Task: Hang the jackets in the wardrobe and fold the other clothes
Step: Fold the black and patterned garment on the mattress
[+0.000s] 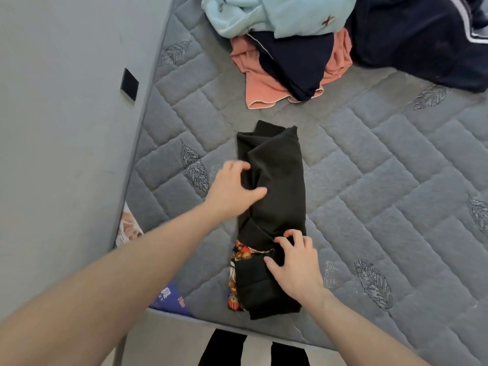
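A black garment [277,186] with a colourful print lies folded into a long narrow strip on the grey quilted mattress [383,180]. My left hand [232,188] rests on its left edge near the middle, fingers curled at the cloth and thumb lying on top. Near the strip's lower end, my right hand [295,262] pinches a fold of the black cloth between curled fingers and thumb. At the back of the mattress is a pile of clothes: a light blue fleece garment [277,17], a dark navy one [290,62], a salmon pink one [261,88] and a navy jacket with white stripes [422,43].
A grey wall [66,101] with a black switch plate [129,84] runs along the mattress's left side. Printed labels [171,299] show at the mattress's near left corner. My dark trouser legs [253,350] stand at the near edge.
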`<action>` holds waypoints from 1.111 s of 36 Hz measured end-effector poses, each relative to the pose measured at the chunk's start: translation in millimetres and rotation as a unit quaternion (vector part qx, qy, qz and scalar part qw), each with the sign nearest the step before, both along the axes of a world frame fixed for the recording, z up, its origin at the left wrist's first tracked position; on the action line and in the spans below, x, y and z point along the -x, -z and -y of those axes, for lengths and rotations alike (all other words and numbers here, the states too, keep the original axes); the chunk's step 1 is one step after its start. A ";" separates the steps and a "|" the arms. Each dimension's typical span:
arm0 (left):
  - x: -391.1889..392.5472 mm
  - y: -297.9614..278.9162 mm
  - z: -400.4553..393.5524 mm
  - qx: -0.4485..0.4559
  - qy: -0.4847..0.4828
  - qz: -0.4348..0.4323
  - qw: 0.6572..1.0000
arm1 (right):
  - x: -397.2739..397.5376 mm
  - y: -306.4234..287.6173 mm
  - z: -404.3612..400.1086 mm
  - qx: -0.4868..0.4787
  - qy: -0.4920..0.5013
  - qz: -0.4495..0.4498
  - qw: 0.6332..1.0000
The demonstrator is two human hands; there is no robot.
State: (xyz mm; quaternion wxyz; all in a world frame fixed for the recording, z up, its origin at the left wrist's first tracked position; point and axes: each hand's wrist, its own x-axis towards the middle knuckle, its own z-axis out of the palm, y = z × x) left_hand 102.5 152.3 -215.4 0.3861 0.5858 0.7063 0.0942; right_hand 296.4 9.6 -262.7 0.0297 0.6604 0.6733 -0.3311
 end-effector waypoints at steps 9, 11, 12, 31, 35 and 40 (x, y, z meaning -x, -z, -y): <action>-27.1 12.4 -117.0 0.219 -0.023 -0.091 0.971 | -10.5 4.0 7.6 0.034 -0.015 -0.031 0.999; -31.1 23.8 -118.0 0.260 -0.037 -0.078 0.962 | -9.4 7.6 5.4 0.037 -0.011 -0.030 0.999; -32.7 29.4 -117.7 0.273 -0.052 -0.055 0.959 | -8.9 9.6 4.5 0.038 -0.010 -0.029 0.999; -22.0 -30.2 -48.3 0.058 -0.006 0.286 0.956 | -10.2 12.3 6.4 0.083 -0.031 -0.021 0.996; -11.6 -56.7 13.0 -0.013 0.147 0.275 0.950 | -17.3 10.1 6.1 0.167 -0.006 -0.080 0.983; -1.2 -65.0 72.7 -0.095 0.290 0.184 0.934 | -41.5 -6.3 10.6 0.224 0.079 -0.185 0.954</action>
